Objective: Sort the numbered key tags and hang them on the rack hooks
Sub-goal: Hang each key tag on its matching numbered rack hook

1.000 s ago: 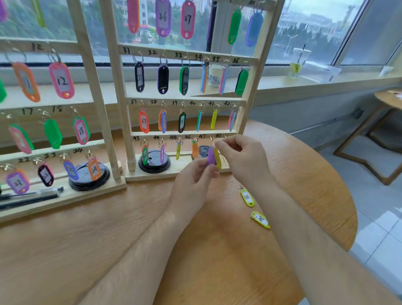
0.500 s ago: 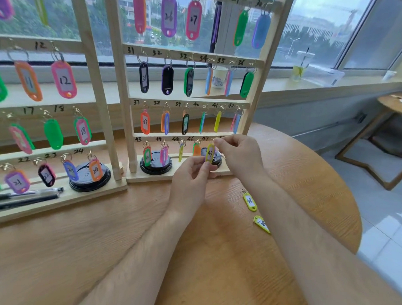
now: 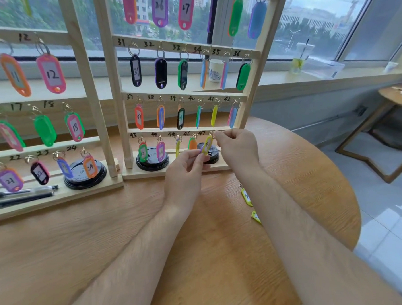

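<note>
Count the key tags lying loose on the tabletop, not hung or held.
2. One yellow tag lies on the outer side of the right forearm; a second yellow tag lies nearer the person. The forearm covers part of each and may hide more.

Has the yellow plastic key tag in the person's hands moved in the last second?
Yes. The yellow plastic key tag has risen toward the wooden rack's bottom rail, its ring now by the 47 mark.

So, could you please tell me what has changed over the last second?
The yellow tag rose slightly toward the 47 spot on the rack, the right hand still pinching its ring and the left hand its lower end. The two loose yellow tags on the table stayed put.
</note>
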